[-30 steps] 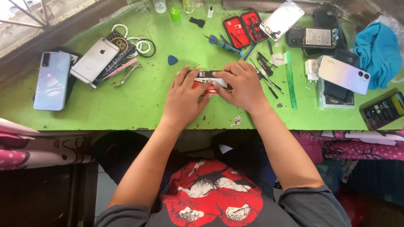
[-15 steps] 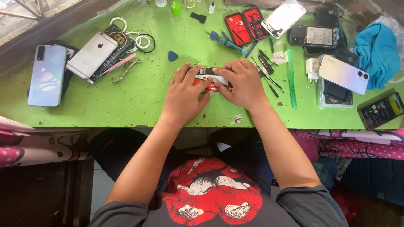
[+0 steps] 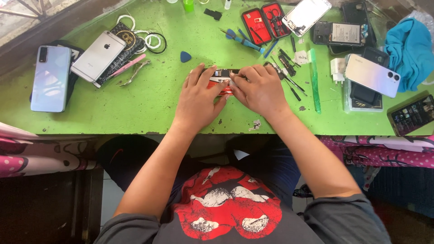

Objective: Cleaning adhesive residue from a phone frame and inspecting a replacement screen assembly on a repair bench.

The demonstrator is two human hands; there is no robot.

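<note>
We are holding a small opened phone [image 3: 220, 79] flat on the green counter [image 3: 149, 104], and everything here is placed relative to that phone. Its long axis is running left to right across us, parallel to the counter's near edge. Our left hand [image 3: 199, 97] is lying over its left half, fingers spread and pressing down on it, and our right hand [image 3: 258, 89] is covering its right half, fingertips curled together and pinched on the phone's upper edge. Both hands are touching it and touching each other, so neither is clearly nearer; only a strip of dark frame and a red part are showing between them.

Just beyond the phone to the left a blue pick [image 3: 185, 56] is lying on its own. Further left we are seeing tweezers [image 3: 134, 72], a silver phone [image 3: 98, 56] and, well apart near the counter's end, a pale blue phone [image 3: 50, 77]. Right of the phone, just beside our right hand, loose dark tools [image 3: 289, 77] are scattered, with a green toothbrush [image 3: 314, 81] past them. Beyond and to the right a red tool case [image 3: 265, 20] is lying open. Further right a light-coloured phone [image 3: 371, 75] is resting on a clear box, with a blue cloth [image 3: 409, 49] behind it.

Nothing is standing between our hands and the phone; the loose tools are the closest clutter.
</note>
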